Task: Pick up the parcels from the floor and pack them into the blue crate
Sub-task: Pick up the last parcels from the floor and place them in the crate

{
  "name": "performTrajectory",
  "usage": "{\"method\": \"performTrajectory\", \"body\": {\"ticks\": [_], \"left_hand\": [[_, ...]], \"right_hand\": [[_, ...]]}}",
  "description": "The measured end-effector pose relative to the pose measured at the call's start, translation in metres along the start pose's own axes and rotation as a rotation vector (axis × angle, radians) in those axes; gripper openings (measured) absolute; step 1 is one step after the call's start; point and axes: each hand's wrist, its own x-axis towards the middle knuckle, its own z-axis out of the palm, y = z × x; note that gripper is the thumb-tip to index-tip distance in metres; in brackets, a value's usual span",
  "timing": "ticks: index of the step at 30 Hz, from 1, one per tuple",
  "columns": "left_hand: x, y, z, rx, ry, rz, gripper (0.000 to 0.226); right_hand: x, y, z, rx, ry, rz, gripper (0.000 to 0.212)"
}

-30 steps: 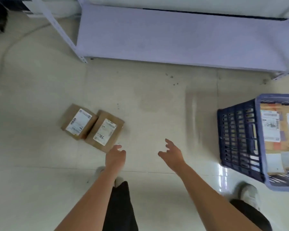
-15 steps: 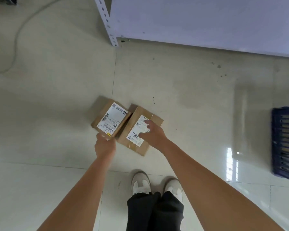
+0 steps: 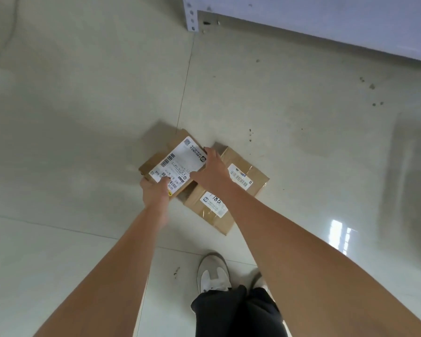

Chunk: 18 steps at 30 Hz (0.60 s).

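The left parcel, a small brown carton with a big white shipping label on top, sat tilted, its right edge seemingly riding up against the right parcel, which lay flat on the pale tiled floor beside it. The person's left hand clamped the near corner of the labelled carton, thumb pressed on the label and fingers tucked beneath. The right hand lay spread over the seam where the two boxes met, fingertips hooked on the carton's far right edge.

To my eye the step was stacking or gathering the pair for a single lift. Done well, it wanted the upper carton squared fully onto the lower one before lifting, then both hands shifted to opposite sides of the stack so nothing slid off the taped, glossy top. The blue crate was out of sight from there, so the carry would need a turn. Grey shelving stood beyond, and the person's shoes just behind the boxes.
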Motion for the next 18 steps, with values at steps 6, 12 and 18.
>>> {"method": "performTrajectory", "body": {"ticks": [6, 12, 18], "left_hand": [[-0.064, -0.01, -0.007, 0.066, -0.157, -0.106, 0.046], [-0.173, -0.003, 0.001, 0.216, -0.173, 0.041, 0.051], [-0.288, 0.01, 0.047, 0.442, -0.335, 0.131, 0.053]], "right_hand": [[-0.068, 0.017, -0.036, 0.029, 0.006, 0.104, 0.071], [-0.158, 0.035, -0.101, 0.146, 0.094, 0.181, 0.065], [-0.249, 0.078, -0.182, 0.179, 0.203, 0.351, 0.058]]}}
